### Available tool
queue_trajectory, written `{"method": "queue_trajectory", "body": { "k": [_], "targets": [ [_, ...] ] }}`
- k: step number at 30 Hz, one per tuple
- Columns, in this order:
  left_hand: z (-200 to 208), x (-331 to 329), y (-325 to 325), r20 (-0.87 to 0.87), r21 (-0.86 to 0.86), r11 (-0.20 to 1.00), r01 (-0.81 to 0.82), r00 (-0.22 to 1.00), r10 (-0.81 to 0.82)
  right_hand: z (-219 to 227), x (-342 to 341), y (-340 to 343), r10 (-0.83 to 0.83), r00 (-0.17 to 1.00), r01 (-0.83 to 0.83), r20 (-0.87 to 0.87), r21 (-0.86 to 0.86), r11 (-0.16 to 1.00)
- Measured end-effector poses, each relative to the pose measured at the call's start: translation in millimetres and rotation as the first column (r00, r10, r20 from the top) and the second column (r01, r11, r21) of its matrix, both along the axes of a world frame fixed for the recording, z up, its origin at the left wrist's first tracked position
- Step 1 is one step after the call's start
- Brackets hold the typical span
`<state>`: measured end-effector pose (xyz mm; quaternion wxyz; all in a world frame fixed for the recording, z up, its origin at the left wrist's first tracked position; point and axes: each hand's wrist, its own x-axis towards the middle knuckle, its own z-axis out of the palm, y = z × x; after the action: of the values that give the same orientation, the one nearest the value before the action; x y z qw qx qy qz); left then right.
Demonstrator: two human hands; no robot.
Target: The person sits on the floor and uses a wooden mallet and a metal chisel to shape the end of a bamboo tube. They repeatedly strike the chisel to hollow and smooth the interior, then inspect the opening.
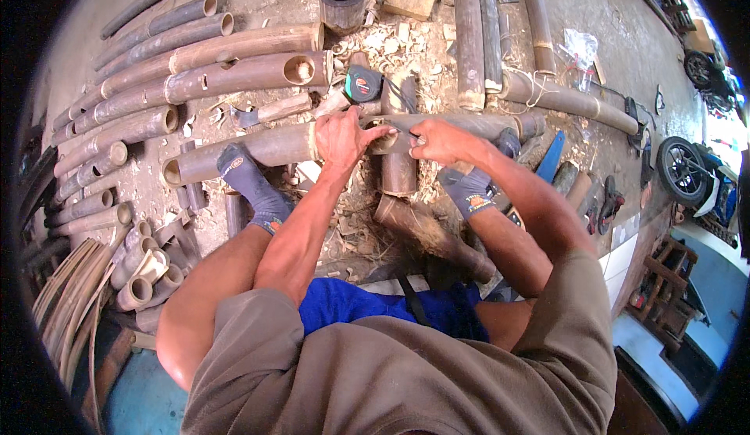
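Left hand: we grasped tube beneath.
Right hand: we clenched thin tool.
Left thumb: safest clear, we judged.

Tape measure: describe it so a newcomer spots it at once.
Find the long bamboo pole lying crosswise under the person's left hand. Just beyond that hand, near pale wood shavings, sits the tape measure, a compact, rounded black case. Its green edge sets it apart from the neighbouring brown bamboo.
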<state>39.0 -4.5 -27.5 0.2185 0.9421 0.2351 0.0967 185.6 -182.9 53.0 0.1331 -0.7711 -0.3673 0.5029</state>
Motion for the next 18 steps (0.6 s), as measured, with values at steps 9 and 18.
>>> {"method": "queue_trajectory", "body": {
  "k": [9, 18],
  "targets": [
    [31.8, -6.6, 37.1, -0.251, -0.211, 0.927, 0.31, 0.899, -0.358, -27.3, -29.1, 6.5, -0.044, 0.991, 0.04, 0.126, 0.028, 0.999],
    [38.4, -15.3, 43.8, -0.364, -0.168, 0.902, 0.398, 0.826, -0.432, -67.1, -152.0, -3.4, -0.663, 0.654, 0.717, -0.365, 0.02, 0.697]
  ]
}}
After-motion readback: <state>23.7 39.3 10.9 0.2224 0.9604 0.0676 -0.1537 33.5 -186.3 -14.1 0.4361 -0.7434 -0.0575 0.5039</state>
